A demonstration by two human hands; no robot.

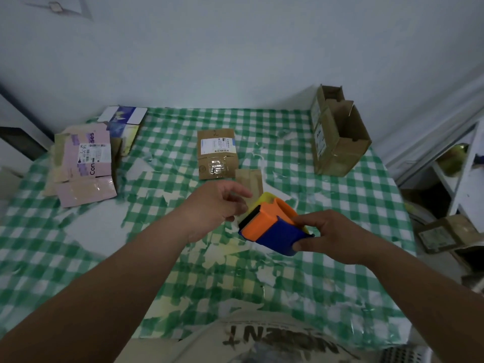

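Head view: one orange, blue and yellow hand tool (272, 226) is held clear above the table (340, 284), just right of centre. The right hand (332, 237) grasps it, fingers and thumb clamped round the blue end. The tool's long axis runs from the yellow end at about 11 o'clock to the blue end at about 5 o'clock. Its black-edged face is turned toward 9 o'clock. The left hand (217, 203) sits immediately at 9 o'clock of the tool, thumb extended and fingers half curled. Blur prevents finding whether they touch the tool, pinch something or hold nothing. The right hand is therefore the controlling hand and the left is the nearer free one. The probable target, one flattened brown parcel (217, 153) bearing a printed label, lies on the table at about 11 o'clock from the tool, beyond the left hand and well apart from both. One small plain brown card piece (250, 180) lies between that parcel and the tool. Remaining count on the table:
- one flattened pink carton (83, 166) at 10 o'clock;
- one blue-and-white box (124, 121) just behind it;
- one upright open brown box (337, 134) at 1 o'clock.

One further box (445, 234) lies off the table at 3 o'clock.
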